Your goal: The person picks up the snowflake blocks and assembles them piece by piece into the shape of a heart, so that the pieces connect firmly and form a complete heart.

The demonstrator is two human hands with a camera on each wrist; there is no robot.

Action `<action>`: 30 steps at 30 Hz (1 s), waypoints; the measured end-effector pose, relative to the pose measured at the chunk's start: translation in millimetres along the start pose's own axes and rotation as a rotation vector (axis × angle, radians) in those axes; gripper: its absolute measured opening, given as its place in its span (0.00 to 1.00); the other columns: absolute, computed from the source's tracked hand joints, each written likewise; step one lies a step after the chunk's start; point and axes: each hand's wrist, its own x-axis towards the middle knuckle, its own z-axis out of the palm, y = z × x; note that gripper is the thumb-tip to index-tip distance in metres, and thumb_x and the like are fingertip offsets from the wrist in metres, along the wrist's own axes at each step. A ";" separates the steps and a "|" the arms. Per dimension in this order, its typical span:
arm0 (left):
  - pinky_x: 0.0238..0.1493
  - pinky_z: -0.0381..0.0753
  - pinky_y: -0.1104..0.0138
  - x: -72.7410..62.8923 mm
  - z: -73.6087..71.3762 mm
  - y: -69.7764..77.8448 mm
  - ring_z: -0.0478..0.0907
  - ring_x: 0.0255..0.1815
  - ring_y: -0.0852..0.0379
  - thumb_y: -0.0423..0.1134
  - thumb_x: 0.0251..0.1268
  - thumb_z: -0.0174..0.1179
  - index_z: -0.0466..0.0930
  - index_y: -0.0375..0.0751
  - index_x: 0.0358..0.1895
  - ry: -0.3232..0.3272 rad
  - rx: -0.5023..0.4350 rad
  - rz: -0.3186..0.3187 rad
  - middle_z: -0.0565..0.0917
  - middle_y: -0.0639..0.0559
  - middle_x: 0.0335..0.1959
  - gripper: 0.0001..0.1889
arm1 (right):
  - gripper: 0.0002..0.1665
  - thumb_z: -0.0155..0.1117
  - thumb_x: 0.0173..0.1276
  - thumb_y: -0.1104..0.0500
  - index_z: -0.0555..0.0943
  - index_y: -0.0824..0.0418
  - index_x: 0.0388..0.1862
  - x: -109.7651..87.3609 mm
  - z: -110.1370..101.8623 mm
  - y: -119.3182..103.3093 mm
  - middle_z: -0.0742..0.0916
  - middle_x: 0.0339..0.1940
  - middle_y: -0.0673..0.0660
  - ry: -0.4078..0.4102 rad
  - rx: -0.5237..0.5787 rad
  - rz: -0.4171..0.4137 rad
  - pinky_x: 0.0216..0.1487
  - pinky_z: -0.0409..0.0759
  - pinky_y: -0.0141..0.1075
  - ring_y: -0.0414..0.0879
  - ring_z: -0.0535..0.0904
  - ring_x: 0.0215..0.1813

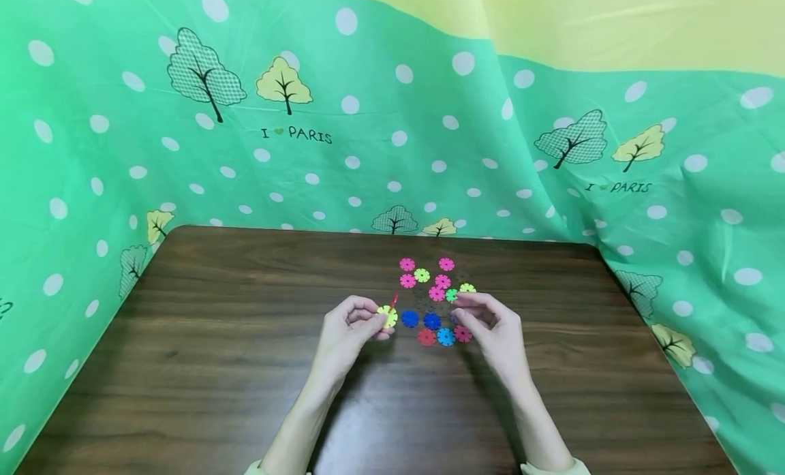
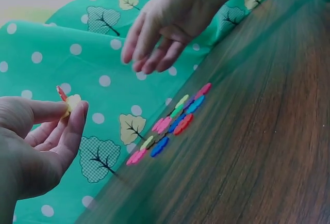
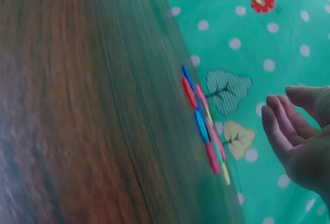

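A yellow disc [image 1: 385, 318] with a notched, petal-like rim is joined to a red disc [image 1: 394, 302], the two set crosswise. The left hand [image 1: 349, 326] pinches the yellow disc between thumb and fingers, raised above the worktop [image 1: 214, 339] just left of the loose discs [image 1: 437, 294]. In the head view the yellow face shows, while the red piece is nearly edge-on, a thin strip slanting up and rightward; being round, neither has a long axis. The right hand's [image 1: 495, 326] grip is spread, fingers gently bent, near the loose discs' right side.
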 end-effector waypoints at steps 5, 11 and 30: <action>0.43 0.91 0.58 0.0 1.4 1.6 0.90 0.30 0.55 0.25 0.64 0.66 0.77 0.28 0.46 0.016 -0.033 0.012 0.84 0.50 0.28 0.11 | 0.15 0.69 0.70 0.67 0.84 0.67 0.55 2.7 -14.9 5.9 0.89 0.50 0.66 -0.007 -0.081 0.010 0.48 0.85 0.24 0.34 0.87 0.45; 0.43 0.91 0.58 -1.1 0.0 1.4 0.90 0.31 0.51 0.23 0.64 0.65 0.77 0.27 0.48 0.029 -0.039 0.006 0.84 0.48 0.30 0.11 | 0.17 0.70 0.70 0.63 0.84 0.66 0.57 3.9 -24.8 10.4 0.89 0.54 0.65 -0.024 -0.191 0.049 0.49 0.82 0.20 0.38 0.87 0.48; 0.41 0.89 0.62 -0.9 0.7 0.3 0.88 0.30 0.57 0.25 0.65 0.64 0.79 0.29 0.49 0.052 0.011 0.011 0.86 0.51 0.29 0.11 | 0.25 0.78 0.62 0.61 0.84 0.59 0.58 4.6 -25.5 26.7 0.89 0.52 0.60 -0.213 -0.552 0.178 0.51 0.85 0.42 0.51 0.86 0.50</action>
